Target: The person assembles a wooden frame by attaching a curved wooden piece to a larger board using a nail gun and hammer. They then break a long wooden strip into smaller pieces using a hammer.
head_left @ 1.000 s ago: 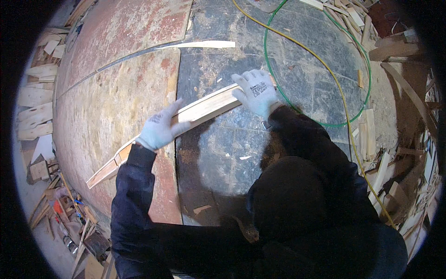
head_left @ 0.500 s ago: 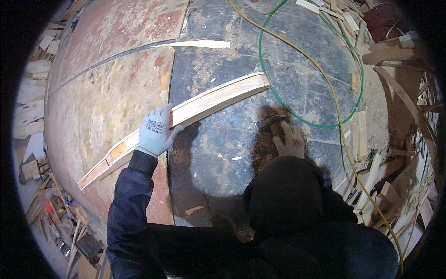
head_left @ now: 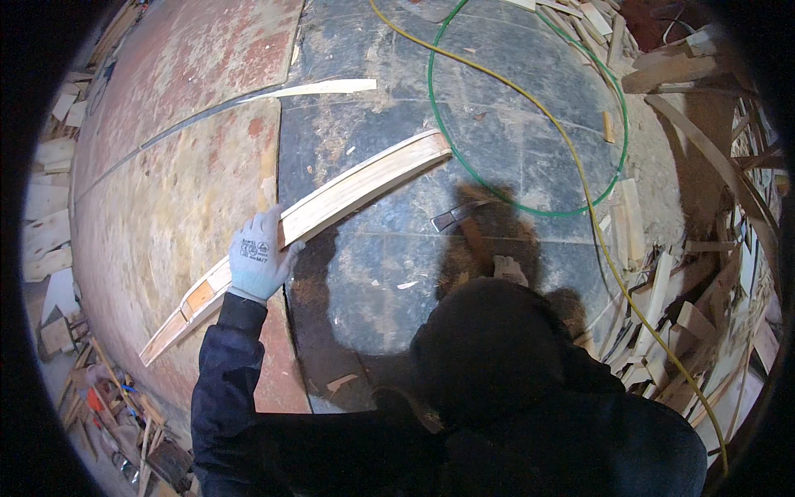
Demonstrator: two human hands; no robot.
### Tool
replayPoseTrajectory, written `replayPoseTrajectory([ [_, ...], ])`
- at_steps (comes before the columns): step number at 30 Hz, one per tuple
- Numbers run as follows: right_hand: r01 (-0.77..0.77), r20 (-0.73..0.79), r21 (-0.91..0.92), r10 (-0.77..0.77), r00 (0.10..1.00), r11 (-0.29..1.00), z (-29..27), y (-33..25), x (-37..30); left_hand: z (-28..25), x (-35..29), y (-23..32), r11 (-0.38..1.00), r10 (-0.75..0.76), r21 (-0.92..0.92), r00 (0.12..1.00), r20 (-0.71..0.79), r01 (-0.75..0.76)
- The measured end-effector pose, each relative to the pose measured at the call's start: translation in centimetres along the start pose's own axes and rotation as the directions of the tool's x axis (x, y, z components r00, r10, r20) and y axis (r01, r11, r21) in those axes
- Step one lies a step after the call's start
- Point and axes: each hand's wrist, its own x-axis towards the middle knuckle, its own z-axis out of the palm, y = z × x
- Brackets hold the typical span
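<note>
A long, gently curved beam of pale wood (head_left: 360, 189) lies slantwise, its far end up and to the right. My left hand (head_left: 258, 257), in a light grey glove, is closed over its upper edge left of the middle. Near the beam's lower left end an orange-brown patch shows. To the right, in my shadow, lies a hatchet with a bright steel head (head_left: 450, 218) and a brown handle (head_left: 477, 247). My right hand (head_left: 509, 270), gloved, is closed at the lower end of that handle. A dark hood hides most of this hand and its forearm.
A green hose (head_left: 431, 83) loops beyond the beam's far end, crossed by a yellow hose (head_left: 571, 147). A thin pale strip (head_left: 335, 86) lies farther off. Wood offcuts are heaped along the right (head_left: 662, 290) and left (head_left: 51, 219) sides. Worn sheets (head_left: 199, 166) cover the floor.
My right hand has drawn back from beside the hatchet head, fingers spread, to the handle's lower end, where it is now closed. The left hand keeps its hold. The whole view has shifted slightly.
</note>
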Motion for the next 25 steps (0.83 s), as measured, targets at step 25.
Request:
replayPoseTrajectory([
  [25, -0.070, 0.033, 0.050, 0.068, 0.997, 0.996, 8.2, 3.3, -2.3, -0.3, 0.2, 0.1, 0.999, -0.012, 0.034, 0.999, 0.044, 0.010],
])
